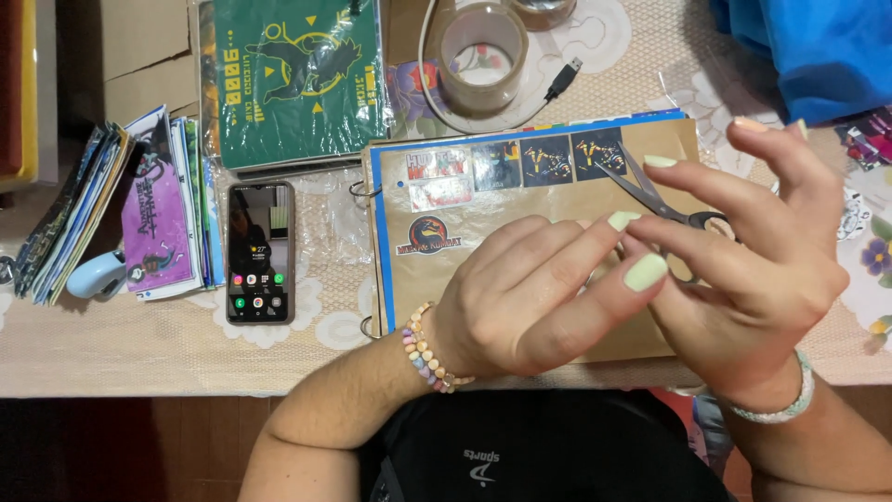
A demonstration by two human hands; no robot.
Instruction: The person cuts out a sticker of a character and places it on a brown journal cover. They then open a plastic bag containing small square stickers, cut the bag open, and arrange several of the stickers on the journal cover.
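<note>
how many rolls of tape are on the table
2. One clear tape roll stands above the brown scrapbook page; a second roll sits beside it, cut off by the top edge. Others may be out of view.

A black smartphone (260, 252) lies left of centre, its lit screen showing small coloured icons. Above it sits a green printed item in a clear plastic sleeve (293, 79). Rectangular dark stickers (545, 160) line the top of a brown kraft-paper binder page (446, 279), with a round red-and-yellow sticker (428, 234) below.
</note>
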